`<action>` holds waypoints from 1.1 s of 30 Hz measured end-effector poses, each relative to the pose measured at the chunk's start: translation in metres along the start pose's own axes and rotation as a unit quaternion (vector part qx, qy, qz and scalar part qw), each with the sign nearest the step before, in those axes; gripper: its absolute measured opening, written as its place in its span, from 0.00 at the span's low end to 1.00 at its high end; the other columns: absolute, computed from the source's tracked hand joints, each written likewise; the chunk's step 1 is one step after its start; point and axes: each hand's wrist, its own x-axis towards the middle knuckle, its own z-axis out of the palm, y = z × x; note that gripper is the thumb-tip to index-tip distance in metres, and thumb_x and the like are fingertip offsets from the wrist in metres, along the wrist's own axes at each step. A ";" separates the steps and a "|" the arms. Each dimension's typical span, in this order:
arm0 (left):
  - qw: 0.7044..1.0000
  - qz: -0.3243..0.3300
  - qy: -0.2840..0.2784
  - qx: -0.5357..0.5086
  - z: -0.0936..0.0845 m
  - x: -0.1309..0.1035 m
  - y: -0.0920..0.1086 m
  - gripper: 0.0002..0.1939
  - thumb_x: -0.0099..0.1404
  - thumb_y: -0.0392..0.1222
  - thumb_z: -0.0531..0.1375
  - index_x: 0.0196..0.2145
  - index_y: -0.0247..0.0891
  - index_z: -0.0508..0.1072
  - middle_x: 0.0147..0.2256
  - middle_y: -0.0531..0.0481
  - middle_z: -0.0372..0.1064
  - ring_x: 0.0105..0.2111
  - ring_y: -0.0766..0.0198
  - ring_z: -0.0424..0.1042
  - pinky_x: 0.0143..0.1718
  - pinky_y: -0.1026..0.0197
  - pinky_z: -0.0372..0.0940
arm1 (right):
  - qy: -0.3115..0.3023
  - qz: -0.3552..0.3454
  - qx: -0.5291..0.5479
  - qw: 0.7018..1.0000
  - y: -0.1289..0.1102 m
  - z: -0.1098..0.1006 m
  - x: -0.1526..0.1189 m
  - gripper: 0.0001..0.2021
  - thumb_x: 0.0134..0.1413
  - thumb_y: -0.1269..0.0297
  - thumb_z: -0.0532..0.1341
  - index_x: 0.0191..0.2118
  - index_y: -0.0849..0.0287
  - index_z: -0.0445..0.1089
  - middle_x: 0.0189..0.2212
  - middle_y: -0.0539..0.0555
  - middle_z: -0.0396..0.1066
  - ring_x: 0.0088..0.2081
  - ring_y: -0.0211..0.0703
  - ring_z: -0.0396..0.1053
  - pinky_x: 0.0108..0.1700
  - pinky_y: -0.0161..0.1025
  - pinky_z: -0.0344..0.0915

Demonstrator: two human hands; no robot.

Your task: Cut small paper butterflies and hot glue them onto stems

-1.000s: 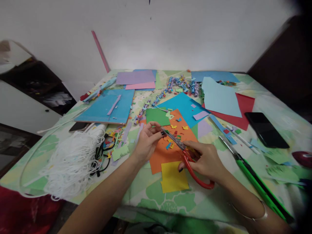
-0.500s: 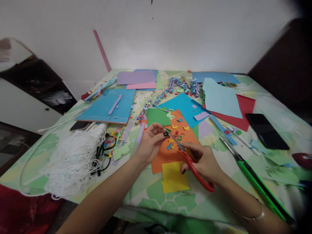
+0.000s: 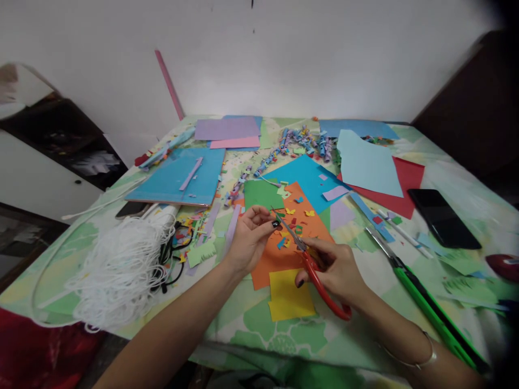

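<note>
My right hand (image 3: pixel 336 267) grips a pair of red-handled scissors (image 3: pixel 326 294), its blades pointing up and left toward my other hand. The blades look slightly apart. With fingers pinched together, my left hand (image 3: pixel 255 235) is close to the blade tips; whatever it pinches is too small to make out. Below both hands lies an orange sheet (image 3: pixel 263 275), strewn with small paper butterflies (image 3: pixel 309 213) and scraps in yellow, blue, red and green. A yellow paper square (image 3: pixel 291 297) sits at its near edge, and a green square (image 3: pixel 263 193) at its far left.
A green utility knife (image 3: pixel 430 302) and a black phone (image 3: pixel 444 219) lie to the right. At the left are tangled white cord (image 3: pixel 121 270) and a blue folder (image 3: pixel 174 173). Curled paper strings (image 3: pixel 284 146) and coloured sheets (image 3: pixel 227 128) cover the back of the table.
The scissors' handles have swung slightly left with my right hand, and the blades look a little more apart. My left hand stays almost still.
</note>
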 end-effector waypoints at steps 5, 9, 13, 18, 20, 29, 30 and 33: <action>0.999 0.028 0.002 0.032 -0.001 0.001 0.003 0.16 0.46 0.29 0.68 0.31 0.36 0.68 0.29 0.55 0.68 0.30 0.71 0.68 0.34 0.68 0.64 | 0.001 -0.008 -0.016 1.000 -0.001 -0.003 0.000 0.22 0.31 0.65 0.73 0.40 0.60 0.76 0.18 0.43 0.49 0.21 0.30 0.44 0.19 0.31 0.44; 0.997 0.051 0.004 0.057 -0.003 0.002 0.004 0.16 0.45 0.29 0.68 0.31 0.36 0.67 0.29 0.55 0.66 0.31 0.71 0.68 0.34 0.68 0.63 | 0.010 -0.015 -0.034 0.999 -0.002 -0.004 -0.001 0.21 0.30 0.64 0.73 0.38 0.62 0.76 0.18 0.43 0.49 0.21 0.31 0.44 0.20 0.31 0.45; 0.994 0.068 0.005 0.086 -0.004 0.002 0.006 0.16 0.45 0.29 0.67 0.31 0.36 0.68 0.28 0.55 0.66 0.30 0.71 0.67 0.33 0.69 0.63 | 0.007 -0.019 -0.039 0.999 -0.001 -0.004 -0.001 0.22 0.30 0.63 0.74 0.38 0.61 0.76 0.18 0.44 0.50 0.21 0.32 0.45 0.20 0.31 0.46; 0.990 0.085 -0.005 0.109 -0.005 0.003 0.008 0.15 0.45 0.29 0.66 0.31 0.36 0.68 0.28 0.55 0.67 0.30 0.71 0.67 0.32 0.69 0.62 | 0.003 -0.028 -0.062 0.998 -0.004 -0.005 0.000 0.22 0.30 0.62 0.74 0.38 0.62 0.76 0.17 0.43 0.48 0.21 0.31 0.44 0.19 0.31 0.46; 0.990 0.089 -0.007 0.113 -0.005 0.003 0.009 0.15 0.46 0.29 0.66 0.31 0.36 0.68 0.28 0.55 0.67 0.29 0.71 0.67 0.32 0.69 0.62 | 0.005 -0.033 -0.074 0.997 -0.006 -0.005 0.001 0.22 0.30 0.62 0.73 0.38 0.63 0.76 0.17 0.43 0.48 0.21 0.31 0.44 0.19 0.30 0.46; 0.989 0.092 -0.003 0.118 -0.007 0.005 0.009 0.14 0.46 0.29 0.65 0.31 0.36 0.68 0.28 0.54 0.67 0.29 0.71 0.67 0.33 0.68 0.62 | 0.008 -0.060 -0.112 0.992 -0.010 -0.008 0.002 0.20 0.31 0.62 0.73 0.36 0.64 0.77 0.17 0.43 0.46 0.21 0.30 0.41 0.19 0.30 0.45; 0.989 0.093 -0.005 0.119 -0.007 0.006 0.009 0.14 0.46 0.29 0.65 0.31 0.36 0.68 0.28 0.54 0.67 0.29 0.71 0.67 0.33 0.68 0.62 | 0.008 -0.063 -0.118 0.991 -0.010 -0.008 0.002 0.21 0.31 0.61 0.73 0.36 0.64 0.77 0.17 0.43 0.46 0.21 0.30 0.41 0.19 0.30 0.45; 0.988 0.097 -0.010 0.123 -0.008 0.006 0.009 0.14 0.46 0.28 0.64 0.32 0.36 0.68 0.28 0.54 0.67 0.29 0.71 0.66 0.33 0.67 0.62 | 0.007 -0.071 -0.135 0.988 -0.010 -0.010 0.002 0.19 0.34 0.61 0.72 0.37 0.64 0.77 0.17 0.43 0.47 0.21 0.30 0.42 0.19 0.30 0.45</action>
